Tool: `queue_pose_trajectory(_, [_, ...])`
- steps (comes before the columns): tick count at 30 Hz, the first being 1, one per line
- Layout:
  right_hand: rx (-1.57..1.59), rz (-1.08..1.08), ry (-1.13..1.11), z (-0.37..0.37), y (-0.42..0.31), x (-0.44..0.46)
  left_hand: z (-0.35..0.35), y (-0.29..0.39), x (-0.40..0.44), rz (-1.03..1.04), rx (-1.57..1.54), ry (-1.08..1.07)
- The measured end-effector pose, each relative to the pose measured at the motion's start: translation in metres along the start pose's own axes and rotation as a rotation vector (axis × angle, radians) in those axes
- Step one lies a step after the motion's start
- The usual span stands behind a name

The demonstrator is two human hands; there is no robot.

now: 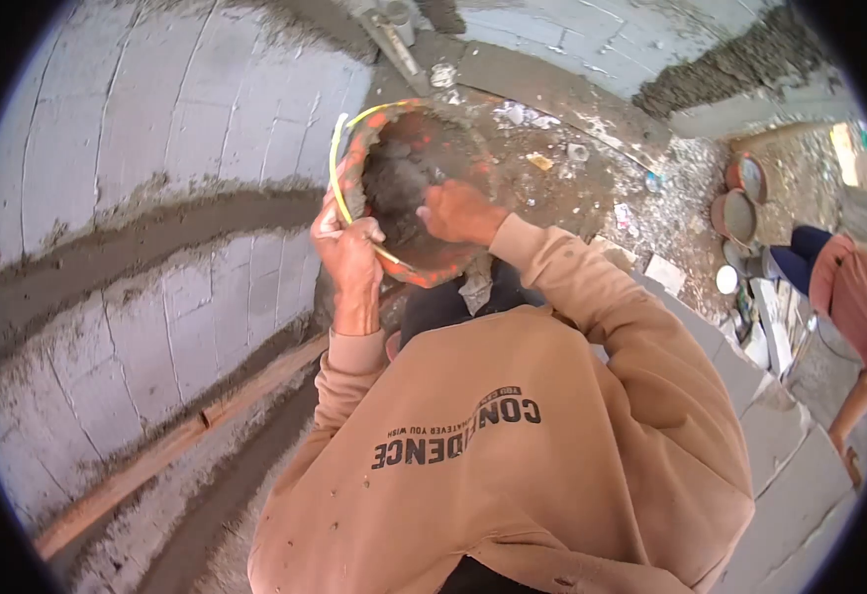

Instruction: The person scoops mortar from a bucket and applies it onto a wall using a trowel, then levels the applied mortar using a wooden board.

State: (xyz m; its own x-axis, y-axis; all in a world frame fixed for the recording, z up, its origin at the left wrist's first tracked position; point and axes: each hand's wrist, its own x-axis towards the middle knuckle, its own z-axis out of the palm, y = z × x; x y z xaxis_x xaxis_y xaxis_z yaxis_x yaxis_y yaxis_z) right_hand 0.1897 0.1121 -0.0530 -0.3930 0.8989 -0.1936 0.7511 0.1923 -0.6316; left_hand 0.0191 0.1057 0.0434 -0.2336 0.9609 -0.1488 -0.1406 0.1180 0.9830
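An orange-red bucket [352,163], crusted with grey along its rim, is tilted in front of my body. Wet grey mortar [394,183] lies inside it. My left hand [351,247] is closed around the near left rim, beside a yellow band [336,163] that curves along the bucket's edge. My right hand [463,213] is closed in a fist over the bucket's mouth, just above the mortar. What that fist grips is hidden, and dust or blur hazes the area beside it.
A grey block wall [137,129] with a mortar band rises at left, a wooden pole [176,441] along its foot. Rubble [577,153] covers the ground ahead. Buckets [733,216] stand at right, near another person [844,287] bending down. Blocks [785,445] run along my right.
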Motion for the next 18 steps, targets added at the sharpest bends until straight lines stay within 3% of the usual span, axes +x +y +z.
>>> queue_pose_trajectory(2, [-0.045,-0.098,-0.114,-0.03,-0.016,-0.014,-0.003,-0.003,0.011,-0.014,0.008,-0.028])
queue_pose_trajectory(4, [-0.077,-0.118,-0.088,-0.045,-0.028,-0.018,-0.017,-0.01,0.021,-0.09,0.084,-0.069])
queue_pose_trajectory(7, [-0.355,0.143,0.149,-0.011,0.008,-0.009,-0.013,-0.006,0.02,0.003,0.066,-0.098])
queue_pose_trajectory(10, [0.355,0.432,-0.619,-0.02,-0.004,-0.009,-0.016,-0.012,0.029,0.078,0.098,-0.243])
queue_pose_trajectory(12, [0.652,0.433,-0.525,-0.026,-0.015,-0.02,-0.014,-0.009,0.032,0.133,0.128,-0.327])
queue_pose_trajectory(14, [0.982,0.411,-0.442,-0.023,-0.04,-0.046,-0.02,0.009,0.028,-0.006,0.193,-0.361])
queue_pose_trajectory(15, [0.882,0.373,-0.269,-0.027,-0.041,-0.051,-0.019,0.017,0.029,-0.022,0.174,-0.402])
queue_pose_trajectory(18, [0.499,0.539,-0.073,-0.023,-0.037,-0.032,-0.004,0.028,0.025,0.013,0.139,-0.505])
